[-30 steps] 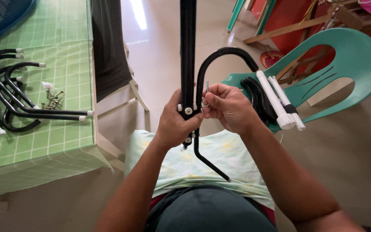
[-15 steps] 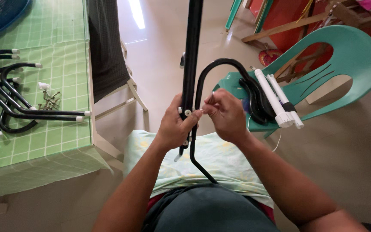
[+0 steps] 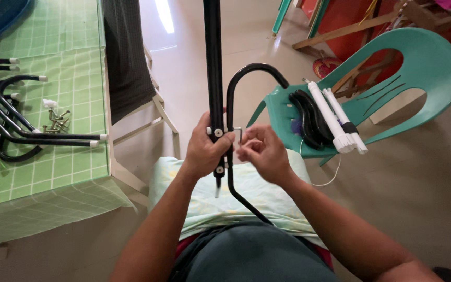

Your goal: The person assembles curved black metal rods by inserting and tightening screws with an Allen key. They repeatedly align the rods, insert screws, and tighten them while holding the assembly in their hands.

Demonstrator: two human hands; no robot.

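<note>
My left hand [image 3: 208,150] grips a straight black metal tube [image 3: 214,62] that rises upright past the top of the view, pressed against a curved black hook-shaped tube [image 3: 251,70]. White plastic caps show at the joint by my thumb. My right hand [image 3: 261,152] is just right of the joint, its fingertips pinched on a small thin metal piece [image 3: 239,134] that sticks out of the tubes. Both hands hover over my lap, which is covered by a pale patterned cloth [image 3: 275,190].
A green-tiled table [image 3: 63,167] at left carries several curved black tubes [image 3: 11,125] with white ends and a small pile of screws [image 3: 54,121]. A teal plastic chair [image 3: 418,73] at right holds black parts and white tubes [image 3: 332,117]. A dark-backed chair [image 3: 127,57] stands beside the table.
The tube assembly has shifted left and a little lower. My right hand has dropped from beside the curved tube to just below the joint, still pinching the small metal piece.
</note>
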